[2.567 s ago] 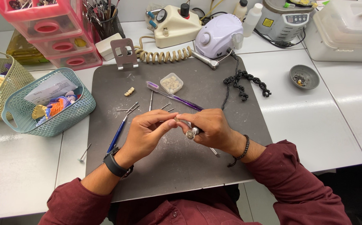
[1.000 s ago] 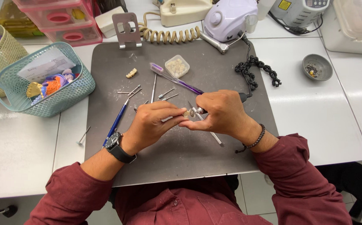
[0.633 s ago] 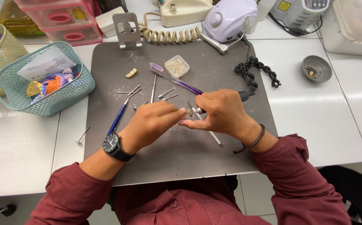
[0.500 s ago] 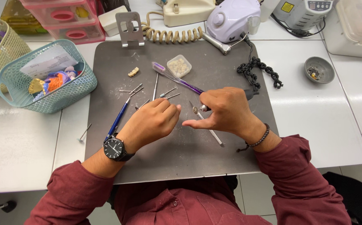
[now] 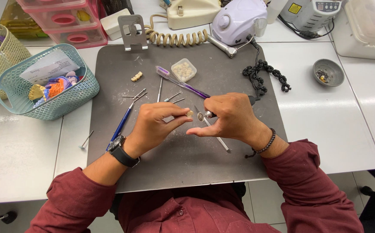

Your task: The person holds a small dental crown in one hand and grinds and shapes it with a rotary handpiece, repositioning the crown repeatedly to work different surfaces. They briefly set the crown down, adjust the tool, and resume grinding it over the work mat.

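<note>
over the dark grey mat (image 5: 183,151) the right hand (image 5: 230,116) is wrapped around a rotary handpiece (image 5: 207,114), its small disc tip poking out toward the left hand (image 5: 155,125). the left thumb and forefinger pinch a tiny pale tooth piece (image 5: 190,114), held just beside the disc, not clearly touching.

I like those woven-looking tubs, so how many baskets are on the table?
2. A teal basket sits left of the grey mat; a yellow-green basket stands beyond it at the left edge, partly cut off.
</note>
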A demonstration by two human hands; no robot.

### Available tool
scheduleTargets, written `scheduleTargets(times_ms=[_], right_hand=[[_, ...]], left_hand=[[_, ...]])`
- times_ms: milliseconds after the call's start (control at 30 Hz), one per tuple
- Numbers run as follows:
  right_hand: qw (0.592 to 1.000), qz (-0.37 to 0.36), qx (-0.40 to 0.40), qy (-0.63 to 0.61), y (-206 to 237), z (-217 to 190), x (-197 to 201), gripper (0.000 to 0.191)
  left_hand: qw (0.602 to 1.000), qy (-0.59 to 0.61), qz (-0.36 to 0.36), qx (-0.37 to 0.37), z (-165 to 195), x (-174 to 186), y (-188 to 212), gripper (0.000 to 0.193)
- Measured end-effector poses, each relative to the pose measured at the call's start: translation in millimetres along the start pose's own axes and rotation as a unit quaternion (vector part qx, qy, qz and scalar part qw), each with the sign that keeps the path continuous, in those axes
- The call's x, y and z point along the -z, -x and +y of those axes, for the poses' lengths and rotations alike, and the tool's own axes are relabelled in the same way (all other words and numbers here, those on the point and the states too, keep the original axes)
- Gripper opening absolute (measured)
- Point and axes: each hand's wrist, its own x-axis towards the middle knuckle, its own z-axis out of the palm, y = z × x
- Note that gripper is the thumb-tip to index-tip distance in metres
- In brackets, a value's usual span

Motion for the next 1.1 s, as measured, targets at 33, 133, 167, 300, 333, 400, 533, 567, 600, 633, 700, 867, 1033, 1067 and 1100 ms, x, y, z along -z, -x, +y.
scheduleTargets(times_ms=[33, 133, 167, 300, 333, 400, 533, 567, 600, 633, 700, 867, 1033, 1067, 1100], right_hand=[[1.0, 0.0, -0.001, 0.001, 0.3, -0.3, -0.7, 0.07], [1.0, -0.004, -0.005, 0.003, 1.2, -1.7, -2.4, 0.071], [1.0, -0.007, -0.006, 0.004, 0.9, -1.5, -2.8, 0.071], [1.0, -0.014, 0.0, 0.012, 0.0, -2.5, -2.7, 0.072], [1.0, -0.016, 0.001, 0.011, -0.4, -2.9, -2.5, 0.071], [1.0, -0.022, 0.002, 0.01, -0.4, -4.3, -2.0, 0.069], [0.999, -0.032, -0.005, 0.011, -0.4, -5.6, -2.9, 0.069], [0.999, -0.031, -0.004, 0.015, -0.5, -5.1, -3.3, 0.069], [0.999, -0.03, -0.003, 0.019, -0.4, -4.9, -3.7, 0.069], [0.999, -0.034, -0.003, 0.018, 0.2, -5.0, -4.1, 0.069], [0.999, -0.041, -0.005, 0.02, 0.8, -4.6, -4.9, 0.069], [0.999, -0.049, -0.008, 0.017, 1.0, -3.9, -7.1, 0.07], [0.999, -0.034, -0.002, 0.014, 1.7, -3.1, -7.3, 0.069], [0.999, -0.033, -0.003, 0.016, 1.7, -3.0, -7.3, 0.069], [0.999, -0.033, -0.003, 0.017, 1.8, -3.1, -7.4, 0.069]], left_hand=[[1.0, 0.027, 0.012, 0.008, -0.1, 0.3, -0.2, 0.019], [1.0, 0.021, -0.018, 0.011, 0.1, 2.6, 0.6, 0.02], [0.999, 0.028, -0.022, 0.017, 0.2, 2.4, 1.0, 0.02], [0.998, 0.032, -0.038, 0.026, 0.7, 2.3, 1.4, 0.018], [0.998, 0.027, -0.042, 0.025, 0.7, 2.3, 1.2, 0.018], [0.998, 0.028, -0.045, 0.018, 1.4, 1.5, 1.3, 0.016], [0.998, 0.031, -0.049, 0.004, 0.7, 1.2, 0.5, 0.016], [0.998, 0.029, -0.048, 0.004, 0.2, 1.3, 0.1, 0.016], [0.998, 0.028, -0.047, 0.006, 0.1, 1.2, 0.2, 0.016], [0.998, 0.028, -0.047, 0.009, 0.3, 1.0, 0.8, 0.016], [0.998, 0.022, -0.052, 0.009, 0.0, 1.0, 0.9, 0.016], [0.998, 0.021, -0.05, 0.01, -0.2, 1.0, 1.1, 0.016], [0.998, 0.028, -0.047, 0.006, -0.1, 1.3, 1.4, 0.016], [0.998, 0.027, -0.048, 0.01, 0.0, 1.2, 1.3, 0.016], [0.998, 0.027, -0.048, 0.015, 0.1, 1.0, 1.4, 0.017]])
